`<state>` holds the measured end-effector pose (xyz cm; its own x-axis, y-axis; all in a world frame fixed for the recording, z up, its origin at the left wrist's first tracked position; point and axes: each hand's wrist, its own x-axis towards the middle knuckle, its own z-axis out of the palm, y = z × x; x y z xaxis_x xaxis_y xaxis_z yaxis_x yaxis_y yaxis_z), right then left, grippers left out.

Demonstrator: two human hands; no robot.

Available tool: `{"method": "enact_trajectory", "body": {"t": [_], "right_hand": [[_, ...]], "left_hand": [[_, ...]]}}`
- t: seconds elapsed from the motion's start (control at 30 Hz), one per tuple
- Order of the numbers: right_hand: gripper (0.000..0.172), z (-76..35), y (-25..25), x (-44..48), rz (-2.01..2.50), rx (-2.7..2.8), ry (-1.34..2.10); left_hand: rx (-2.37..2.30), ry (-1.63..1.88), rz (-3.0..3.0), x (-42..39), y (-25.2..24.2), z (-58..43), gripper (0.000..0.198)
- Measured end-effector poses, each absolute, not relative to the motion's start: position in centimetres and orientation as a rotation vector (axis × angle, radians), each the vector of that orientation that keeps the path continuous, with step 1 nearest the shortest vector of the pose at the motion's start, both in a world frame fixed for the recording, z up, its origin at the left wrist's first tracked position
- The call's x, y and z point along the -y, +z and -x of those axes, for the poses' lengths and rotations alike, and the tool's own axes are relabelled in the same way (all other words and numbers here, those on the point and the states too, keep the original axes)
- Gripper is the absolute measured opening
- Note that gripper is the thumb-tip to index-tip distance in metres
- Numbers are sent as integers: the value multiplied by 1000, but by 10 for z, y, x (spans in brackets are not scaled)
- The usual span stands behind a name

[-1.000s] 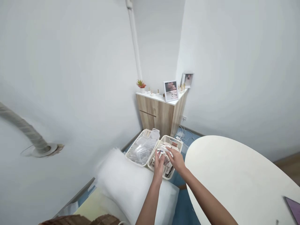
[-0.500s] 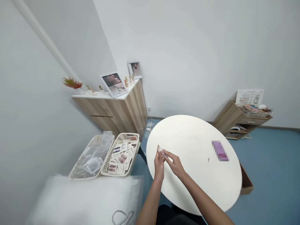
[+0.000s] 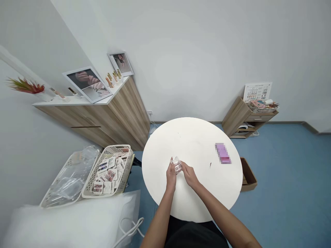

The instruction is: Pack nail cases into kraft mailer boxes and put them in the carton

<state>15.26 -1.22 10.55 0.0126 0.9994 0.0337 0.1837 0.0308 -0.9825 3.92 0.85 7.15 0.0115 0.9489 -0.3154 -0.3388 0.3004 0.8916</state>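
Note:
Above the white round table (image 3: 196,203), a small clear plastic pack with rows of pinkish, nail-like pieces (image 3: 178,166) is held between both hands. My left hand (image 3: 171,176) grips its left edge, thumb and fingers closed on it. On the opposite edge, my right hand (image 3: 189,175) has its fingers closed too. The pack now faces up towards me, though its finer details are too small to read. To the right, a tiny dark reddish piece (image 3: 210,165) lies on the tabletop, and farther right is a blurred-out purple object (image 3: 222,153).
Left of the table, a white basket (image 3: 86,193) holds several nail cards; another basket (image 3: 44,203) holds clear plastic bags. A big white translucent bag (image 3: 64,224) and white cord (image 3: 133,227) lie nearby. Wooden cabinet (image 3: 126,117) behind, small shelf (image 3: 232,117) and brown box (image 3: 249,186) at right.
My view has turned rightward and down, so the surroundings appear farther left. The pack has been tilted flat, showing its rows of pieces; both hands keep hold of it.

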Motion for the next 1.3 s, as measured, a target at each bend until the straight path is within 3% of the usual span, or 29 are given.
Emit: {"method": "enact_trajectory", "body": {"t": [0.1, 0.3, 0.5, 0.73, 0.83, 1.03, 1.3], "right_hand": [[47, -168, 96, 2, 1374, 1305, 1073], [49, -187, 71, -5, 1478, 1104, 1120], [51, -190, 29, -2, 1562, 868, 1206], [36, -189, -12, 3, 1687, 705, 1293], [35, -191, -24, 6, 1791, 787, 1225], [39, -188, -34, -1, 2072, 1154, 632], [39, -71, 0, -50, 1758, 1658, 661]], "left_hand": [[-1071, 1089, -657, -12, 66, -38, 72], [-1027, 994, -554, -21, 47, -31, 50], [-1469, 855, -702, -22, 8, -17, 42], [-1589, 769, -763, -13, -15, 3, 49], [-1605, 781, -831, -6, -15, 11, 46], [-1628, 962, -1203, 8, -1, 56, 34], [-2129, 1075, -1556, 33, 42, 182, 40]]}}
